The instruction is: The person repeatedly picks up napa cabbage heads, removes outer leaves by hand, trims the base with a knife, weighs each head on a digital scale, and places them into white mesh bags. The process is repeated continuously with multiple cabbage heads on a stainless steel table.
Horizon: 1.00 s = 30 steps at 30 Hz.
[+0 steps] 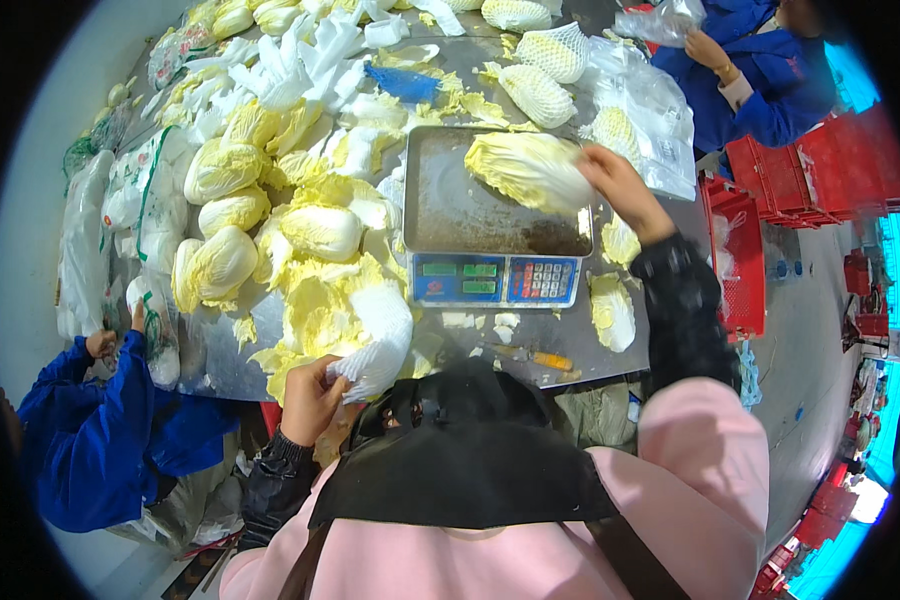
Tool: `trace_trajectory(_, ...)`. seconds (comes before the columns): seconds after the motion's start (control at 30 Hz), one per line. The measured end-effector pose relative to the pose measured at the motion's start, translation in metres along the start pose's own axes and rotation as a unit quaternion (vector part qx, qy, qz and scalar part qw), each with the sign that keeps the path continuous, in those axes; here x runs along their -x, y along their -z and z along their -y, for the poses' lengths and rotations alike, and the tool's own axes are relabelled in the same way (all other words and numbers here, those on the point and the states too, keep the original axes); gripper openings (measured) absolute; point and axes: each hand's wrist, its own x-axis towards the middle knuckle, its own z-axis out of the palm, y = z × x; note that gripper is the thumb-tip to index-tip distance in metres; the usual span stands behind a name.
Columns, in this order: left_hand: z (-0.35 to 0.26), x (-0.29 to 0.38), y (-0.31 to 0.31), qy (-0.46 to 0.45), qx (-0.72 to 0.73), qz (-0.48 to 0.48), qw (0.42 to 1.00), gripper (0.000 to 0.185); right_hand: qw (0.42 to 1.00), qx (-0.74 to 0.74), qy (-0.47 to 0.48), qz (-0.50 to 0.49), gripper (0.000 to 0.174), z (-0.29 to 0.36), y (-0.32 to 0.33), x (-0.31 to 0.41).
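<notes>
My right hand grips the white base of a napa cabbage, whose yellow leafy end points left over the steel pan of a digital scale. Whether the cabbage rests on the pan or hangs just above it I cannot tell. At the table's near edge, my left hand pinches a white foam net sleeve. Loose yellow cabbage leaves lie beside and behind that sleeve. Below the scale's keypad lies a knife with an orange handle.
Trimmed cabbages are piled to the left, near bagged cabbages. Netted cabbages and clear plastic bags lie at the back right. Blue-sleeved co-workers stand at left and upper right. Red crates stand right.
</notes>
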Motion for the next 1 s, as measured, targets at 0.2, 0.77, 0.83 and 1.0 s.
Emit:
trace_trajectory(0.2, 0.000, -0.010, 0.002, 0.031, -0.026, -0.067, 0.997, 0.011, 0.972, 0.234, -0.028, -0.012, 0.022, -0.069, 0.025, -0.116)
trace_trajectory(0.77, -0.044, -0.067, 0.018, -0.119, -0.080, -0.227, 0.963, 0.015, 0.963, 0.116, 0.185, -0.155, 0.020, 0.005, -0.047, -0.063)
trace_trajectory(0.83, -0.070, -0.079, 0.004, -0.144, -0.087, -0.237, 0.957, 0.022, 0.987, -0.029, 0.146, 0.063, 0.026, 0.080, -0.120, -0.015)
trace_trajectory(1.0, -0.110, -0.112, -0.021, -0.130, 0.377, -0.106, 0.911, 0.017, 0.972, -0.203, 0.116, 0.037, 0.032, 0.096, -0.198, 0.037)
